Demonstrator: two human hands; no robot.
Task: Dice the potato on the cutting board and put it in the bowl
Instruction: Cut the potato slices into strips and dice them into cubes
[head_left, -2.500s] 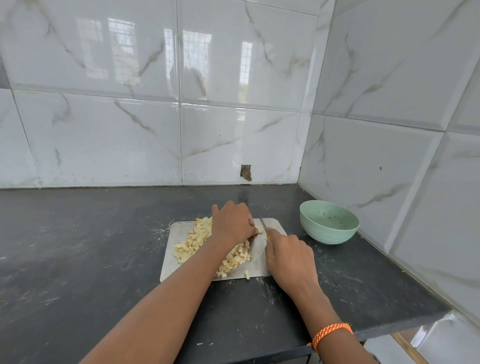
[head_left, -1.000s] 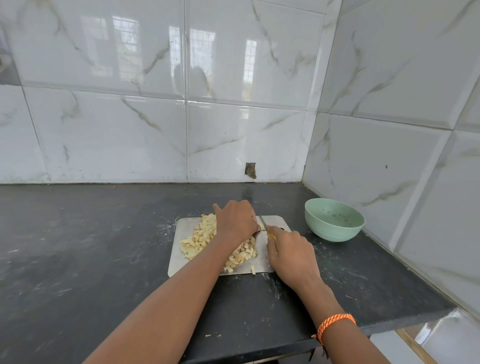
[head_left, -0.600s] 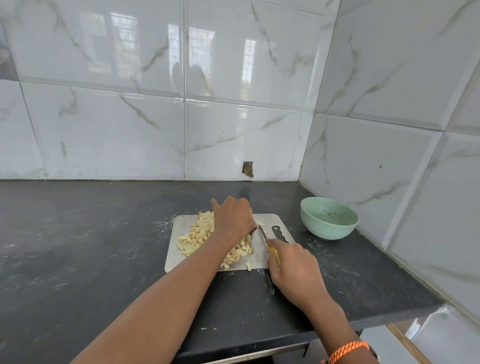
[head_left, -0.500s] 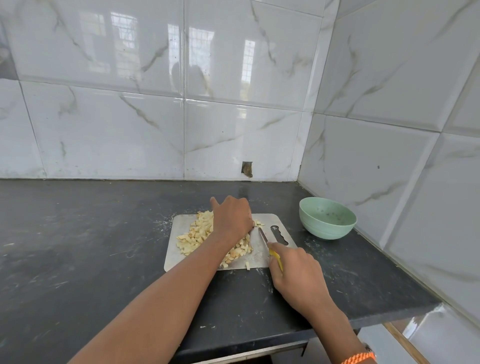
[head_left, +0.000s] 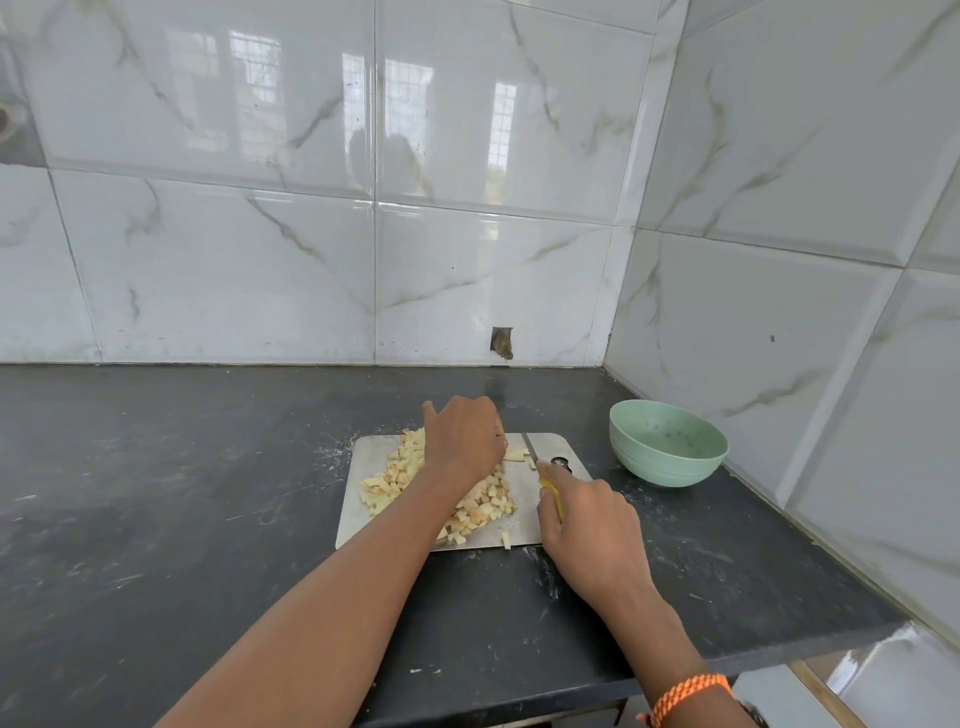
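Step in hand: dicing looks nearly done; a few last strips by the blade remain, then the transfer to the bowl, by my reading.
Potato (head_left: 441, 493): a pale heap of small cubes running diagonally across the cutting board (head_left: 358, 499), from upper left to lower right, at lower centre of the frame. A few uncut strips (head_left: 515, 454) lie just right of the left hand, beside the blade. One stray cube sits at the board's near edge.
Left hand (head_left: 465, 441): knuckles up, curled over the upper end of the heap; its fingers (head_left: 500, 435) bend down toward the strips. Whether they pinch a piece or merely press on it I cannot tell.
Right hand (head_left: 587, 525): fingers clenched round the yellow handle of the knife (head_left: 530, 448), at the board's right side.
Blade axis: runs up and slightly left in the frame from the right hand, its tip toward the far edge of the board, just right of the left fingers.
Deciding relation: the strips lie between the left fingers and the blade, so the next cut falls very near those fingertips.
Bowl (head_left: 670, 470): green, on the dark surface (head_left: 182, 493), to the right of the board and apart from it; only specks inside. The right hand is the nearer one.
Risk: a nicked fingertip; cubes spilling off the near edge.
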